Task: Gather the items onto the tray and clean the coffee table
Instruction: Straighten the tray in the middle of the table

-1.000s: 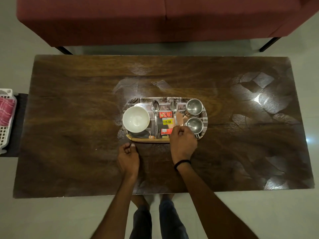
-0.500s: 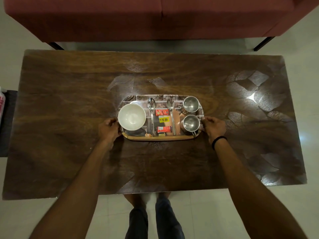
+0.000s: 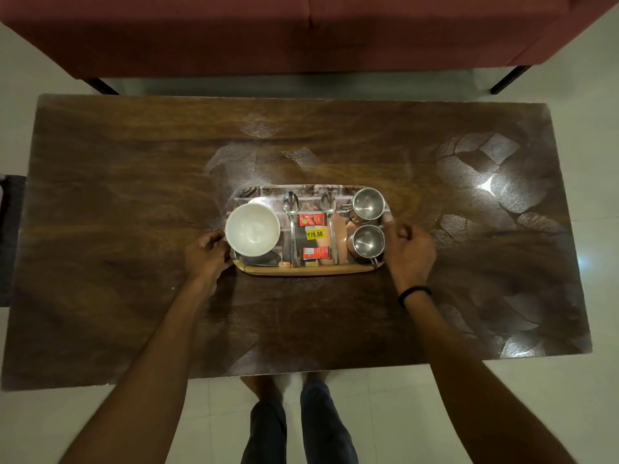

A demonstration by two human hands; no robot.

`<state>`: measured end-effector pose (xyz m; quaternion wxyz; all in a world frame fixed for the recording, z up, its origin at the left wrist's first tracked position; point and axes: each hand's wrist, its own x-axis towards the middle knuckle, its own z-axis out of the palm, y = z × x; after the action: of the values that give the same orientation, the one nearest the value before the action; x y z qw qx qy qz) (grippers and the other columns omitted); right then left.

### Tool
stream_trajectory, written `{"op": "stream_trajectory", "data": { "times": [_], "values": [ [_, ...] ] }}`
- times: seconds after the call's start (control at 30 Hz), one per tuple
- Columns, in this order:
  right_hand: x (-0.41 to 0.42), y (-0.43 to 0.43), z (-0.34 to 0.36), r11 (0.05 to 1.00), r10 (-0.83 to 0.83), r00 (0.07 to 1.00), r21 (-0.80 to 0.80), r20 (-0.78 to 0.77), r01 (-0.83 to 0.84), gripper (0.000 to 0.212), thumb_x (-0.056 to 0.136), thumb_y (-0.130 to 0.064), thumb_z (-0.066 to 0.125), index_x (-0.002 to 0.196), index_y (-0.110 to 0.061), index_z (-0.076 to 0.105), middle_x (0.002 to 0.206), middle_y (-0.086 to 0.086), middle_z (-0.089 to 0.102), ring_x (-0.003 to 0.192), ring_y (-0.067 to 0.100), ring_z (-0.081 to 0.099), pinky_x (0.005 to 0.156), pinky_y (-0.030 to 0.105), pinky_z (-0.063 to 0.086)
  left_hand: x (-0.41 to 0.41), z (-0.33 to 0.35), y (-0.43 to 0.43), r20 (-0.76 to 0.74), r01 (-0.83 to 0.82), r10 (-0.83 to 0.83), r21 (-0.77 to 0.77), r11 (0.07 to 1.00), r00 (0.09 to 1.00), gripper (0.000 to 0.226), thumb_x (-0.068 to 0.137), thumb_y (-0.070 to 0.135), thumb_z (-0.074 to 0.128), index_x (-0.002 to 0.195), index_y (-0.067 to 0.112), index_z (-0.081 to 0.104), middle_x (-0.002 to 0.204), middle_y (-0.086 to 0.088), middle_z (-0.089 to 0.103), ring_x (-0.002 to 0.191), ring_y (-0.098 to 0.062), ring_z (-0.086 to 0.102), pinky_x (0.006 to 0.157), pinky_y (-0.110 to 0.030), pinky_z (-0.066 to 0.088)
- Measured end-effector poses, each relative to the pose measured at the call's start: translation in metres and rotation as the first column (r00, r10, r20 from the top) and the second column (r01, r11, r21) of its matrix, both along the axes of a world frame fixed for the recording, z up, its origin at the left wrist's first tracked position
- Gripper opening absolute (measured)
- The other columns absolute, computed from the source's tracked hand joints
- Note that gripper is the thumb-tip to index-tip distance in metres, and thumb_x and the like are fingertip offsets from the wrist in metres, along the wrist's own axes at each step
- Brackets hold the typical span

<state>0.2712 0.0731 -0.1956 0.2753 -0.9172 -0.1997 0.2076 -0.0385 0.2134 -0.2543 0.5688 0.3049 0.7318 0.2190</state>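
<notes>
A patterned tray [image 3: 308,270] with a wooden rim sits in the middle of the dark wooden coffee table [image 3: 100,229]. On it stand a white bowl [image 3: 252,230] at the left, two spoons [image 3: 291,209], red packets [image 3: 311,220] with a yellow price sticker, and two steel cups [image 3: 368,203] at the right. My left hand [image 3: 207,254] grips the tray's left end under the bowl. My right hand [image 3: 407,251] curls around the tray's right end beside the nearer steel cup [image 3: 367,241].
A maroon sofa [image 3: 301,31] stands just behind the table's far edge, its black legs at both sides. My legs and feet [image 3: 298,423] are at the near edge on the pale tiled floor. A dark object [image 3: 8,239] sits off the table's left end.
My hands moved from the tray's front edge out to its two ends and closed on them. The tray has hardly moved.
</notes>
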Motion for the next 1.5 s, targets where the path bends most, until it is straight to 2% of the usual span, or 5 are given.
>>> {"op": "stream_trajectory", "data": {
  "times": [0.6, 0.73, 1.0, 1.17, 1.5],
  "values": [
    [0.009, -0.010, 0.007, 0.666, 0.707, 0.703, -0.263, -0.074, -0.698, 0.091, 0.080, -0.019, 0.083, 0.154, -0.034, 0.033, 0.140, 0.012, 0.044, 0.130, 0.029, 0.046, 0.109, 0.037, 0.041, 0.003, 0.003, -0.001, 0.008, -0.015, 0.015, -0.008, 1.000, 1.000, 0.029, 0.094, 0.009, 0.064, 0.122, 0.014, 0.064, 0.113, -0.010, 0.070, 0.106, -0.027, 0.066, 0.076, -0.037, 0.057],
    [0.002, -0.013, 0.012, 0.717, 0.635, 0.756, -0.242, -0.158, -0.653, 0.097, 0.075, -0.031, 0.087, 0.154, -0.032, 0.031, 0.143, 0.011, 0.041, 0.133, 0.027, 0.041, 0.108, 0.037, 0.040, 0.003, 0.004, 0.000, -0.004, -0.017, 0.017, -0.011, 1.000, 1.000, 0.029, 0.094, 0.010, 0.065, 0.123, 0.014, 0.065, 0.114, -0.009, 0.070, 0.107, -0.028, 0.066, 0.077, -0.038, 0.058],
    [0.028, -0.027, 0.006, 0.994, 0.108, 0.993, -0.029, -0.040, -0.109, 0.027, 0.097, -0.033, 0.064, 0.113, -0.014, 0.074, 0.107, 0.010, 0.074, 0.101, 0.024, 0.068, 0.086, 0.026, 0.044, 0.001, 0.004, 0.000, 0.016, -0.039, 0.039, -0.037, 0.999, 0.999, 0.027, 0.094, 0.009, 0.064, 0.121, 0.014, 0.064, 0.115, -0.011, 0.070, 0.108, -0.028, 0.066, 0.071, -0.034, 0.057],
    [0.059, 0.000, -0.031, 0.994, -0.086, 0.827, 0.013, -0.555, 0.112, 0.010, 0.089, -0.030, 0.075, 0.094, -0.021, 0.074, 0.104, 0.010, 0.076, 0.101, 0.022, 0.071, 0.088, 0.038, 0.059, 0.003, 0.008, 0.001, 0.020, -0.043, 0.044, -0.043, 0.998, 0.999, 0.029, 0.094, 0.007, 0.064, 0.122, 0.012, 0.063, 0.116, -0.010, 0.069, 0.107, -0.028, 0.066, 0.077, -0.037, 0.057],
    [0.064, 0.000, -0.051, 0.990, -0.102, 0.838, 0.023, -0.535, 0.136, 0.018, 0.088, -0.015, 0.076, 0.104, -0.008, 0.075, 0.100, 0.012, 0.076, 0.088, 0.019, 0.072, 0.072, 0.028, 0.056, 0.003, 0.008, 0.001, 0.021, -0.026, 0.027, -0.044, 0.999, 0.999, 0.030, 0.094, 0.009, 0.063, 0.125, 0.012, 0.063, 0.115, -0.012, 0.070, 0.102, -0.024, 0.066, 0.073, -0.033, 0.056]
  ]
}}
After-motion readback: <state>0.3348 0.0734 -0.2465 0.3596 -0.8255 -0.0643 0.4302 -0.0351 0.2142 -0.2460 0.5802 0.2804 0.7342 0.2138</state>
